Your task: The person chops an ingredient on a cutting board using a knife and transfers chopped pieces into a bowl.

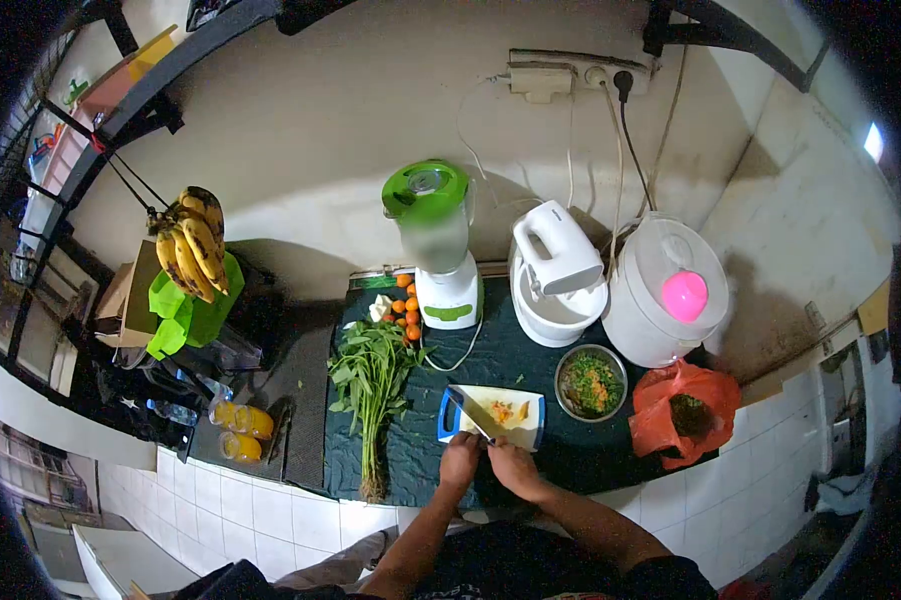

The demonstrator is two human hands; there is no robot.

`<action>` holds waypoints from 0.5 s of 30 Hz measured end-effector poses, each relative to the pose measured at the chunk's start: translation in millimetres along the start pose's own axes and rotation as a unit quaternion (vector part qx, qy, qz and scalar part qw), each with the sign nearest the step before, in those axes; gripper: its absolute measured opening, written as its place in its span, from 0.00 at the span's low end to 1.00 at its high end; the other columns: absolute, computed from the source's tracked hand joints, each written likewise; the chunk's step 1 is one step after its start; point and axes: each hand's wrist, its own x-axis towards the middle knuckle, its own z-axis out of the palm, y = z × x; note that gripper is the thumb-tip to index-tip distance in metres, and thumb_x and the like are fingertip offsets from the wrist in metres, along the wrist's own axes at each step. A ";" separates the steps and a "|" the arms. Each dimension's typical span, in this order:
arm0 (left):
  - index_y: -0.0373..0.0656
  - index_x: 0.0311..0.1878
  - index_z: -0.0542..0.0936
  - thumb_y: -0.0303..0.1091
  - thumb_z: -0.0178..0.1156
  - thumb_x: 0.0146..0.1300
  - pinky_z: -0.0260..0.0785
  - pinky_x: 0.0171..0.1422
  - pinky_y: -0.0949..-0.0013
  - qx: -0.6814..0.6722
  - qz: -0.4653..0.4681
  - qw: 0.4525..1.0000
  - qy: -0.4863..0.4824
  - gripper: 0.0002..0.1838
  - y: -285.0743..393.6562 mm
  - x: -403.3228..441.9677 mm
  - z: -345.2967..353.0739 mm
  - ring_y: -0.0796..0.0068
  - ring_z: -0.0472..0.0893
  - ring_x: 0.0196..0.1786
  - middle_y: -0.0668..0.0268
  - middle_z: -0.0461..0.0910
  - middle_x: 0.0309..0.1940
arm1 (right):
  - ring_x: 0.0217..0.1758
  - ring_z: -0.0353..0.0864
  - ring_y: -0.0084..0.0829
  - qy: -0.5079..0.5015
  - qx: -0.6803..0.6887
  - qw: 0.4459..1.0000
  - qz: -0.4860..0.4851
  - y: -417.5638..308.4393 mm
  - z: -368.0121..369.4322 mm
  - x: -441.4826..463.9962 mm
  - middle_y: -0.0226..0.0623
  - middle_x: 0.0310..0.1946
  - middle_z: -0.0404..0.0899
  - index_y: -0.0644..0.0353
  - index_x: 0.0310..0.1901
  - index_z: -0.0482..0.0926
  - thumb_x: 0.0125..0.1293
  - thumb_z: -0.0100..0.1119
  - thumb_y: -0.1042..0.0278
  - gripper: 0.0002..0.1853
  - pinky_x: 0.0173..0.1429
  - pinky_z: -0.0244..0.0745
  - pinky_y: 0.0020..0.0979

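Observation:
Both of my hands are together at the near edge of a white cutting board with a blue rim [540, 420]. A knife [468, 411] lies slantwise over the board's left part, its near end between my hands. My left hand [459, 459] is closed, but what its fingers hold is hidden. My right hand [512, 463] is closed at the knife's near end. Small orange and yellowish pieces [508, 412] lie on the board. Left of the board is a bunch of leafy greens [373, 385] with roots toward me.
Behind stand a green-lidded blender [440, 250], a white mixer [560, 260] and a white rice cooker [665, 300]. A metal bowl [590, 383] of chopped food and a red bag [655, 425] are at right. Orange fruits [399, 306], juice bottles [240, 447] and hanging bananas [192, 245] are left.

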 end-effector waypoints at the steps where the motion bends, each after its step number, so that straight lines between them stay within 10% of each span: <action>1: 0.41 0.40 0.83 0.31 0.56 0.63 0.76 0.44 0.52 0.001 -0.005 1.000 -0.010 0.08 -2.1 3.0 0.7 0.47 0.81 0.41 0.54 0.81 0.40 | 0.31 0.84 0.56 -0.007 0.014 1.000 0.018 -1.1 -5.9 0.9 0.54 0.25 0.82 0.69 0.41 0.74 0.74 0.47 0.55 0.20 0.36 0.81 0.50; 15: 0.40 0.37 0.82 0.32 0.56 0.64 0.75 0.43 0.52 -0.007 -0.021 1.000 -0.014 0.07 0.0 13.5 3.0 0.47 0.81 0.40 0.53 0.81 0.38 | 0.34 0.84 0.58 -0.052 0.045 0.994 0.081 -7.8 -16.8 -20.2 0.60 0.29 0.82 0.71 0.42 0.75 0.75 0.46 0.52 0.23 0.40 0.80 0.53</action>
